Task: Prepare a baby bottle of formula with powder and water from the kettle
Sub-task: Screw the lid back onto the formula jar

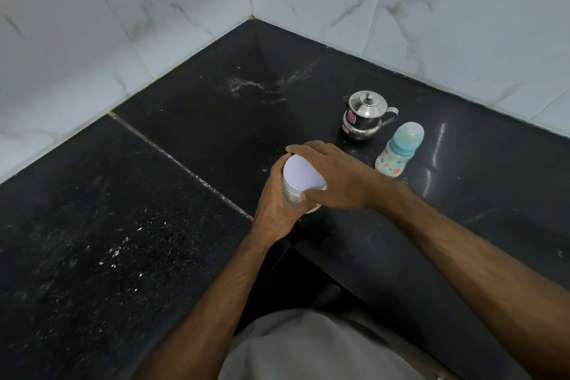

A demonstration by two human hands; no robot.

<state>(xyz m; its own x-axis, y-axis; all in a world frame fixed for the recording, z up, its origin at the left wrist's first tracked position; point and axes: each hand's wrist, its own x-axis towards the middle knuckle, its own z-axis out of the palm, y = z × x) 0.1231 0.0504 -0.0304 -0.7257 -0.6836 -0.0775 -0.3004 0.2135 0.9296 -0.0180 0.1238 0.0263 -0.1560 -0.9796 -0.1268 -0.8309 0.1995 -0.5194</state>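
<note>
Counter: black stone counter (pixel 185 139), white marble-tiled walls.
Jar: powder jar (pixel 291 194) near the front edge — I see my left hand (pixel 274 207) wrapped round its body.
Lid: white lid (pixel 303 176), my right hand (pixel 333 176) gripping its rim.
Beyond: steel kettle (pixel 364 116) and baby bottle (pixel 399 149), capped, standing untouched.

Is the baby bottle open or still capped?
Capped. The baby bottle stands on the black counter with its clear dome cap over the teat, beside the steel kettle; neither hand touches it.
</note>
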